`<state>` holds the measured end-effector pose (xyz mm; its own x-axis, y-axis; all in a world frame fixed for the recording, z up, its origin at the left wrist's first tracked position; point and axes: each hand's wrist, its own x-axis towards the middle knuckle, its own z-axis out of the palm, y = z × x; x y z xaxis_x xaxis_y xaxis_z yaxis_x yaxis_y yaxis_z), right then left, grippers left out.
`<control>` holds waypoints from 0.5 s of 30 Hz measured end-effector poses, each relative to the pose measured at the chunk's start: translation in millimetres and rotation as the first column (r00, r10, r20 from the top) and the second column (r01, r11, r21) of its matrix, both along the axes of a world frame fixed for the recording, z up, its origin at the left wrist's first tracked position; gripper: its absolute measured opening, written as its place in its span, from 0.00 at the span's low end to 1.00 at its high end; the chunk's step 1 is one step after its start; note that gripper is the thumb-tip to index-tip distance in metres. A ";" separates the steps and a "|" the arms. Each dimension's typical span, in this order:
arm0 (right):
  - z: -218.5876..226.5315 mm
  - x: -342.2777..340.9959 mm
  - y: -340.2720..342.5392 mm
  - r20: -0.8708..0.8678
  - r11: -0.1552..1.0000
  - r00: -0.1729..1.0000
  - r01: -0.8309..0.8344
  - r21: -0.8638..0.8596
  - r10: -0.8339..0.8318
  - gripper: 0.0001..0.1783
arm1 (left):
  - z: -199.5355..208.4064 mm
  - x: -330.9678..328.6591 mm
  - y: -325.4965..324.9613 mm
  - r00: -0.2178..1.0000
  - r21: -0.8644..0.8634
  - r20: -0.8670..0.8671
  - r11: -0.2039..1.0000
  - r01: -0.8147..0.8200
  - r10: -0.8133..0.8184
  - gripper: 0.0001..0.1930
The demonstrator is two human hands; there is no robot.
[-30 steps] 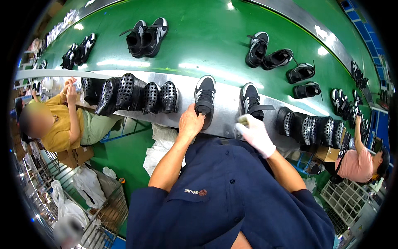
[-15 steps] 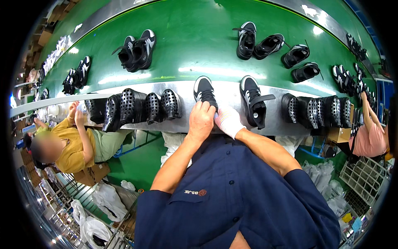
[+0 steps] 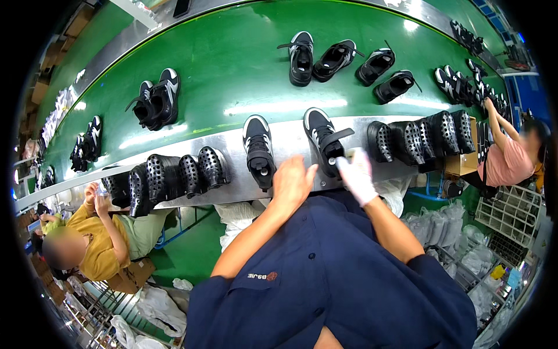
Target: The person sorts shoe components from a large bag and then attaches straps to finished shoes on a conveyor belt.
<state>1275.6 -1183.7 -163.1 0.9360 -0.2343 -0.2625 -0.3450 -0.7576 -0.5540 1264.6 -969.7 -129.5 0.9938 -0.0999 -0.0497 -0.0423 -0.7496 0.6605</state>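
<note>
Two black and grey sneakers stand on the metal ledge before me, toes pointing away. The left sneaker point(image 3: 257, 148) has its strap lying across the top. On the right sneaker point(image 3: 321, 138) the strap sticks out to the right. My bare left hand point(image 3: 292, 185) is between the two, just right of the left sneaker's heel, with fingers extended and nothing visible in it. My right hand point(image 3: 359, 177), in a pale glove, is beside the right sneaker's heel. It is somewhat blurred, its thumb and fingers apart; whether it touches the shoe is unclear.
Black perforated shoe lasts point(image 3: 165, 174) line the ledge to the left, and more lasts point(image 3: 415, 139) stand to the right. Beyond, several sneakers point(image 3: 334, 61) lie on the green belt point(image 3: 232, 70). People sit at both sides, one in yellow point(image 3: 104, 232), one in pink point(image 3: 508, 157).
Both hands have let go of the left sneaker and moved right, the right hand to the right sneaker. The left sneaker's strap now lies across it. The whole view has shifted.
</note>
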 end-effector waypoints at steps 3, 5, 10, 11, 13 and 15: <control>-5.0 -1.6 33.4 -0.281 0.987 0.959 0.064 0.146 -0.020 0.30 | -24.3 20.6 -21.9 0.956 -0.073 -0.288 0.994 -0.080 0.055 0.17; -2.7 -6.2 29.4 -0.057 0.996 0.995 -0.085 -0.001 0.085 0.35 | -29.4 21.7 -20.0 0.964 -0.015 -0.261 0.998 -0.067 0.060 0.16; 11.6 22.2 28.2 0.282 0.891 0.848 -0.448 -0.073 0.449 0.24 | -36.1 23.9 -15.7 0.995 -0.077 -0.087 0.996 -0.045 0.038 0.14; 12.0 24.4 28.9 0.311 0.869 0.814 -0.484 -0.102 0.490 0.23 | -34.3 26.0 -14.9 0.987 -0.120 -0.148 0.989 -0.083 0.065 0.13; 15.0 29.7 26.8 0.308 0.795 0.741 -0.598 -0.103 0.597 0.22 | -44.0 27.6 -11.9 0.980 -0.151 -0.158 0.978 -0.143 0.119 0.12; 14.7 37.8 37.1 0.211 0.750 0.719 -0.633 -0.194 0.662 0.22 | -45.5 28.6 -14.1 0.981 -0.161 -0.135 0.973 -0.163 0.142 0.13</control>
